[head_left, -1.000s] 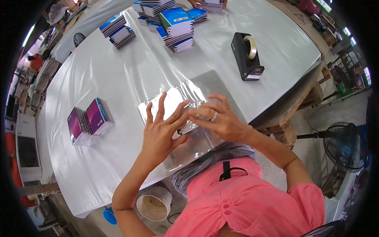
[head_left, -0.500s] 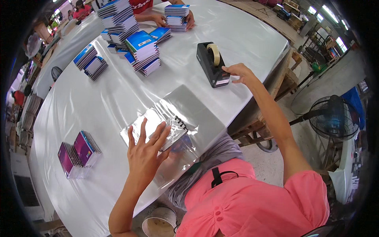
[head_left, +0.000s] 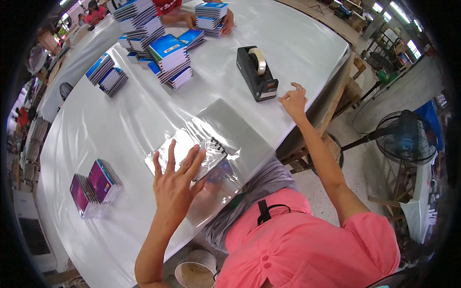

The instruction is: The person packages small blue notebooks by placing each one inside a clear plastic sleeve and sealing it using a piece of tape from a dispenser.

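Observation:
My left hand (head_left: 174,189) lies with its fingers spread over a small spiral notebook (head_left: 212,161), pressing on the clear plastic around it. A larger clear plastic sheet (head_left: 240,127) spreads under and beyond the notebook, reaching the table edge by my lap. Glare hides part of the notebook's cover. My right hand (head_left: 294,102) is pinched just off the near end of a black tape dispenser (head_left: 257,79). Whatever sits between its fingertips is too small to make out. A roll of clear tape (head_left: 259,61) is mounted in the dispenser.
Purple notebooks (head_left: 96,187) stand at the left of the white-covered table (head_left: 115,144). Stacks of blue notebooks (head_left: 168,57) rise at the back, where a co-worker's hands (head_left: 226,23) hold another stack. A fan (head_left: 406,138) stands right; a bucket (head_left: 194,269) sits below the table edge.
My right hand has come away from the tape dispenser's end, toward me, its fingers now drawn together. My left hand stays spread on the notebook.

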`<move>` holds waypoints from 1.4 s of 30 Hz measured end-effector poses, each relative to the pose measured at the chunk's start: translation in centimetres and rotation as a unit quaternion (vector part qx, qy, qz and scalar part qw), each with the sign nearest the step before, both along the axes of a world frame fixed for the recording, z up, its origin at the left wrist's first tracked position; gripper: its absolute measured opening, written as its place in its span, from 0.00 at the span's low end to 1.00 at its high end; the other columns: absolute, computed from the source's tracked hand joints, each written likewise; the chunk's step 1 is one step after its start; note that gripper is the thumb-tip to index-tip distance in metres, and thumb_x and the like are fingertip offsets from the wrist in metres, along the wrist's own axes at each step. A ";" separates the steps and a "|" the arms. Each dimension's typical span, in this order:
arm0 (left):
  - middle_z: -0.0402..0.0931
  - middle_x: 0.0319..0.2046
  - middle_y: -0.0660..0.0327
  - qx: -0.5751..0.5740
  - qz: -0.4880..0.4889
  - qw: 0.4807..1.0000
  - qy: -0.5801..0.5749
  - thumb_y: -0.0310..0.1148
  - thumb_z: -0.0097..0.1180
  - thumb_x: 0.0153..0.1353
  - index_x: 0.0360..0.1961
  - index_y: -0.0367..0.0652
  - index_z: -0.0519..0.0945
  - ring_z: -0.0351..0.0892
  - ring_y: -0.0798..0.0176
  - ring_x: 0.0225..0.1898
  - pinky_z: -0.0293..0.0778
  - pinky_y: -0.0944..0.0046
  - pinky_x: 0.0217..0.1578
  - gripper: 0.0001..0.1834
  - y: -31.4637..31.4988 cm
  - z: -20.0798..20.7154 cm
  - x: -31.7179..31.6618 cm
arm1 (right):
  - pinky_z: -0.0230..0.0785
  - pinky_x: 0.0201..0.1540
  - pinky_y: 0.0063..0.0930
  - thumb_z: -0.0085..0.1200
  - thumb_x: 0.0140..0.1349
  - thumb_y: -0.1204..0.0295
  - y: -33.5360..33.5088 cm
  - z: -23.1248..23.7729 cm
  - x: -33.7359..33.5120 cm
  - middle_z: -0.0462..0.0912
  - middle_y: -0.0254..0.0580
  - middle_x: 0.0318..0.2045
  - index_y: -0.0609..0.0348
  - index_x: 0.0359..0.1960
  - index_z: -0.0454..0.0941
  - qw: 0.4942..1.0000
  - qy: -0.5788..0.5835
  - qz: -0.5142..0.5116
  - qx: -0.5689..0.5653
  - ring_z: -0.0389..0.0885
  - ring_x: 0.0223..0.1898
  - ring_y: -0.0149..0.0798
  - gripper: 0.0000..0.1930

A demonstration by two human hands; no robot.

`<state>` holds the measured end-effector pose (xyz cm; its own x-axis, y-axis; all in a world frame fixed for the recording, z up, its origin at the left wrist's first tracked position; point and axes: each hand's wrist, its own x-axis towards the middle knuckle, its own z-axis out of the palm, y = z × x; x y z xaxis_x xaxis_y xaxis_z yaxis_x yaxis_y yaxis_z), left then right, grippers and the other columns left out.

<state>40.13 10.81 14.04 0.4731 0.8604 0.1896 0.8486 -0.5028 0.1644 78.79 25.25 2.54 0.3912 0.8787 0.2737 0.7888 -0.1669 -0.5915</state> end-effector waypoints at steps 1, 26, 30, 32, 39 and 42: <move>0.69 0.62 0.74 0.000 0.006 1.000 0.000 0.39 0.68 0.47 0.62 0.60 0.71 0.53 0.50 0.70 0.46 0.36 0.67 0.37 0.0 0.1 0.0 | 0.67 0.47 0.47 0.68 0.53 0.63 -0.3 -0.2 0.0 0.78 0.35 0.48 0.63 0.34 0.83 0.981 -0.191 -0.037 0.023 0.72 0.52 0.34 0.15; 0.66 0.64 0.76 0.019 -0.013 0.999 -0.035 0.39 0.64 0.52 0.65 0.62 0.67 0.64 0.46 0.65 0.41 0.41 0.69 0.37 -0.2 -1.4 -0.3 | 0.45 0.16 0.18 0.61 0.63 0.68 -16.0 6.6 -19.5 0.70 0.26 0.17 0.65 0.30 0.79 0.830 0.481 0.225 -0.170 0.58 0.15 0.18 0.11; 0.66 0.64 0.75 0.012 -0.005 1.000 -0.026 0.40 0.64 0.52 0.65 0.62 0.67 0.63 0.47 0.65 0.41 0.41 0.69 0.36 0.0 -1.0 -0.5 | 0.47 0.17 0.18 0.60 0.63 0.69 -16.0 6.4 -20.0 0.70 0.26 0.17 0.65 0.31 0.79 0.838 0.472 0.232 -0.146 0.60 0.15 0.18 0.10; 0.68 0.63 0.73 0.023 -0.010 0.999 -0.038 0.39 0.63 0.54 0.63 0.57 0.70 0.64 0.47 0.65 0.43 0.39 0.68 0.33 0.1 -1.0 -0.6 | 0.47 0.17 0.18 0.60 0.63 0.68 -16.0 6.3 -20.1 0.70 0.26 0.17 0.65 0.32 0.79 0.842 0.464 0.234 -0.143 0.60 0.15 0.18 0.10; 0.68 0.63 0.73 0.021 -0.006 0.999 -0.030 0.40 0.64 0.53 0.64 0.61 0.69 0.63 0.50 0.66 0.43 0.39 0.68 0.35 -0.1 -0.9 -0.4 | 0.48 0.16 0.18 0.62 0.61 0.58 -15.8 7.7 -20.4 0.68 0.27 0.16 0.62 0.26 0.74 0.779 0.559 0.197 -0.206 0.61 0.14 0.20 0.19; 0.69 0.63 0.72 0.018 -0.010 0.999 -0.026 0.39 0.65 0.52 0.64 0.61 0.68 0.63 0.49 0.66 0.44 0.38 0.68 0.36 -0.1 -0.7 -0.4 | 0.47 0.14 0.19 0.63 0.60 0.55 -15.3 8.7 -20.8 0.66 0.27 0.14 0.60 0.22 0.72 0.778 0.559 0.165 -0.234 0.60 0.12 0.21 0.21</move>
<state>39.73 10.71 13.30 0.4795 0.8427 0.2447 0.8287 -0.5266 0.1894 57.95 9.97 11.25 -0.1123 0.8832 -0.4554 -0.1297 -0.4674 -0.8745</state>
